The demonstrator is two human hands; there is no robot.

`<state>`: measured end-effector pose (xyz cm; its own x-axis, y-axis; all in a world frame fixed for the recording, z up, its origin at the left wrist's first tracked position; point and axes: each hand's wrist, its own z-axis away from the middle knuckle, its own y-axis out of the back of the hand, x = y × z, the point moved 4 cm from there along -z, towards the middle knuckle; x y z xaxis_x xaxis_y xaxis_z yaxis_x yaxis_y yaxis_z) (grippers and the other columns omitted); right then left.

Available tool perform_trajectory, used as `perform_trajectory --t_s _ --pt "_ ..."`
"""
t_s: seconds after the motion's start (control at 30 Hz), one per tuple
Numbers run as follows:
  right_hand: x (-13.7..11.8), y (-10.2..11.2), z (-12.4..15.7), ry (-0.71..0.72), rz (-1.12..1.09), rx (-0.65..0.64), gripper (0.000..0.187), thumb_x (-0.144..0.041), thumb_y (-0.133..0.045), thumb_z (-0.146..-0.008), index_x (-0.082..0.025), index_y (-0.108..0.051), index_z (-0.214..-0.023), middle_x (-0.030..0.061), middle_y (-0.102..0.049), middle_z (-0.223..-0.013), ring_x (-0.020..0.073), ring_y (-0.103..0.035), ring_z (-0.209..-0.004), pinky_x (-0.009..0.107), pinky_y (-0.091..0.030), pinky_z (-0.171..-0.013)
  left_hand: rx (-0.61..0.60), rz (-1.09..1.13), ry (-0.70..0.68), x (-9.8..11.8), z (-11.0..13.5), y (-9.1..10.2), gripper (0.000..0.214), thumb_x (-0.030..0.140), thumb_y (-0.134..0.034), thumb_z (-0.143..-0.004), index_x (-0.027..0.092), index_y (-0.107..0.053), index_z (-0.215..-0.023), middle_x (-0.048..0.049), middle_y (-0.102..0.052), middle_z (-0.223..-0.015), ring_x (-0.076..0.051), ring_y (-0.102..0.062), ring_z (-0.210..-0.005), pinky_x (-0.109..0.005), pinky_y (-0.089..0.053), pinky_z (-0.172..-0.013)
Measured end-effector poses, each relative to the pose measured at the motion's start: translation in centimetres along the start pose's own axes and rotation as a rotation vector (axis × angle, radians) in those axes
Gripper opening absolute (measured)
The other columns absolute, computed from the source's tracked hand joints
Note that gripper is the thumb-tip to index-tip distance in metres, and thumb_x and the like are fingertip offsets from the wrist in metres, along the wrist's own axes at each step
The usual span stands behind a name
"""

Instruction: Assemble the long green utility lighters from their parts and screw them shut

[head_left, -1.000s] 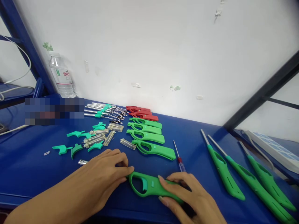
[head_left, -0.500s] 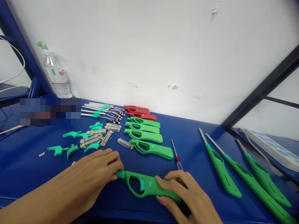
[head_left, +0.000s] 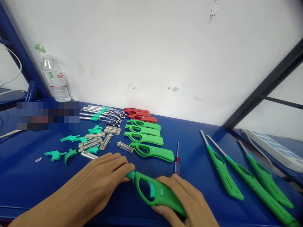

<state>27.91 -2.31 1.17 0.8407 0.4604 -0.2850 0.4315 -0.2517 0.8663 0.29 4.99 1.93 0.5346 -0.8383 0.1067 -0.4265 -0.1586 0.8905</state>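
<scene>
Both hands hold one green gas lighter [head_left: 165,194] low over the blue table's front. My left hand [head_left: 106,178] is closed around its neck; a stretch of the silver metal tube shows past the knuckles. My right hand [head_left: 184,198] grips the handle, thumb below and fingers on top. The teal trigger sits inside the handle's loop. Just beyond my right hand lies a screwdriver [head_left: 177,162] with a clear purple handle. Teal triggers [head_left: 55,154] and clear fuel tanks [head_left: 91,144] lie scattered past my left hand.
Green handle shells [head_left: 155,152] and red ones [head_left: 143,118] are lined up mid-table. Metal tubes with wires [head_left: 94,114] lie behind. Several assembled lighters [head_left: 226,176] rest at right, near a power strip [head_left: 272,151]. A water bottle [head_left: 56,80] stands by the wall.
The lighter has shifted slightly right and tilted more, its handle end lower. My right fingers now wrap further over the handle. More of the metal tube shows past my left hand.
</scene>
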Motion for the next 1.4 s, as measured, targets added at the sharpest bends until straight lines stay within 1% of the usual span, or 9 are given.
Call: perform_trajectory --t_s 0.1,0.17,0.4,0.5,0.63,0.87,1.03,1.23,1.4 --pt "-0.1 0.2 -0.1 -0.003 -0.060 -0.050 0.048 -0.035 -0.086 -0.101 -0.035 -0.072 -0.146 -0.0014 -0.081 -0.106 0.0193 -0.084 -0.087 0.024 -0.069 -0.080 -0.115 0.001 -0.040 -0.3 0.7 -0.8 0.073 -0.009 -0.056 -0.101 0.036 -0.062 -0.159 0.0007 -0.078 -0.150 -0.021 -0.075 -0.136 -0.035 -0.050 -0.130" --pt "-0.1 0.3 -0.2 -0.014 -0.095 -0.084 0.049 -0.030 -0.085 -0.101 -0.035 -0.073 -0.148 -0.0024 -0.077 -0.101 0.0169 -0.081 -0.080 0.023 -0.067 -0.074 -0.120 0.005 -0.002 -0.2 1.0 -1.1 0.080 -0.010 -0.056 -0.099 0.037 -0.058 -0.163 0.0006 -0.076 -0.153 -0.022 -0.074 -0.139 -0.036 -0.051 -0.129" --pt "0.2 0.6 0.0 -0.029 -0.170 -0.081 0.045 -0.034 -0.084 -0.101 -0.032 -0.078 -0.146 -0.0009 -0.078 -0.100 0.0164 -0.082 -0.080 0.019 -0.067 -0.077 -0.042 -0.012 0.006 2.2 -0.3 -1.7 0.076 -0.010 -0.047 -0.097 0.031 -0.064 -0.158 -0.0035 -0.079 -0.144 -0.025 -0.074 -0.134 -0.041 -0.056 -0.125" --pt "0.1 1.0 -0.1 -0.034 -0.239 -0.074 0.045 -0.045 -0.085 -0.101 -0.035 -0.079 -0.144 -0.0020 -0.078 -0.095 0.0167 -0.081 -0.076 0.018 -0.066 -0.076 0.018 -0.044 0.007 2.8 -0.3 -1.6 0.078 -0.008 -0.046 -0.095 0.034 -0.064 -0.159 -0.0028 -0.081 -0.141 -0.025 -0.074 -0.134 -0.040 -0.056 -0.124" --pt "-0.1 1.7 -0.3 -0.043 -0.298 -0.047 0.042 -0.060 -0.077 -0.105 -0.038 -0.079 -0.141 -0.0024 -0.077 -0.091 0.0179 -0.080 -0.072 0.019 -0.066 -0.075 0.001 -0.089 -0.004 3.3 -0.1 -1.3 0.083 -0.007 -0.045 -0.094 0.036 -0.059 -0.164 -0.0010 -0.080 -0.142 -0.026 -0.073 -0.136 -0.041 -0.052 -0.127" --pt "0.1 1.4 -0.5 -0.038 -0.215 -0.030 0.044 -0.050 -0.089 -0.096 -0.038 -0.082 -0.138 -0.0029 -0.080 -0.094 0.0186 -0.084 -0.078 0.018 -0.067 -0.072 0.129 -0.085 -0.100 3.6 -1.9 -0.1 0.071 -0.010 -0.046 -0.094 0.025 -0.064 -0.152 -0.0036 -0.085 -0.123 -0.024 -0.081 -0.111 -0.036 -0.063 -0.105" --pt "-0.2 0.7 -0.6 -0.062 -0.214 0.013 0.049 -0.046 -0.094 -0.091 -0.039 -0.082 -0.138 -0.0027 -0.087 -0.098 0.0219 -0.087 -0.079 0.020 -0.070 -0.071 0.025 -0.026 -0.109 3.9 -2.5 -1.2 0.084 -0.011 -0.044 -0.093 0.031 -0.054 -0.164 -0.0034 -0.081 -0.129 -0.022 -0.079 -0.118 -0.038 -0.059 -0.113" --pt "0.6 1.7 0.0 -0.065 -0.374 0.192 0.030 -0.035 -0.084 -0.103 -0.035 -0.083 -0.133 0.0004 -0.089 -0.125 0.0222 -0.089 -0.107 0.021 -0.068 -0.098 0.106 0.014 -0.015 3.5 -2.4 -1.7 0.071 -0.009 -0.038 -0.102 0.031 -0.056 -0.158 -0.0013 -0.081 -0.129 -0.020 -0.077 -0.117 -0.039 -0.051 -0.117" --pt "1.1 2.0 0.6 -0.032 -0.429 0.197 0.035 -0.025 -0.084 -0.104 -0.036 -0.083 -0.137 -0.0016 -0.087 -0.135 0.0200 -0.086 -0.120 0.020 -0.061 -0.110 0.142 0.025 -0.034 3.9 -3.1 -0.7 0.056 0.000 -0.040 -0.110 0.029 -0.057 -0.155 -0.0022 -0.080 -0.123 -0.022 -0.077 -0.110 -0.039 -0.053 -0.108"
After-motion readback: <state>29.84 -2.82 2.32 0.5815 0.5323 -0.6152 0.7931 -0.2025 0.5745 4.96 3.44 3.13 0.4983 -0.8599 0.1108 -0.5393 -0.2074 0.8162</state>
